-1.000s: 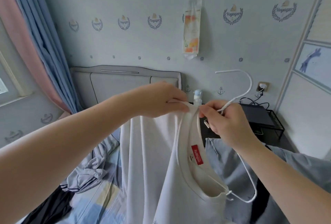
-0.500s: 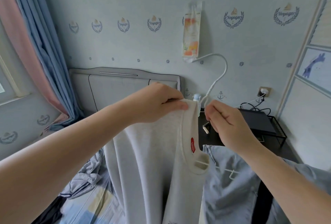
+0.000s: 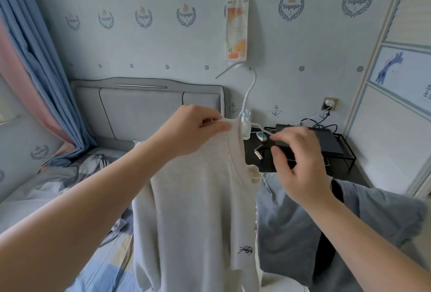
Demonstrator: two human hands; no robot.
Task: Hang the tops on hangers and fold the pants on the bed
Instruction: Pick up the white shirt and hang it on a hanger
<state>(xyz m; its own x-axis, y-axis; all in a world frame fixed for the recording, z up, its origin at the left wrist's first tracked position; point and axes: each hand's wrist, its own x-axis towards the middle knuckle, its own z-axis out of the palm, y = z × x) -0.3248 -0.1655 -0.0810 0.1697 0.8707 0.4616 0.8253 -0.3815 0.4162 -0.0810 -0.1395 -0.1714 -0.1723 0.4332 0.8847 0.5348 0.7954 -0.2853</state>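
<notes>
White top [image 3: 193, 198], hem cut off, left hand [image 3: 198, 128] pinching its shoulder; hanger [image 3: 250, 87] mostly hidden inside; right hand [image 3: 300, 165] curled at hanger, grip unclear; wallpaper [image 3: 291, 35] reads "Voyager".

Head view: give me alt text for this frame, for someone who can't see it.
A left hand pinches the shoulder of a white top held up over a bed, with a white hanger rising from its neck. The right hand touches the hanger's arm; its grip is unclear.
</notes>
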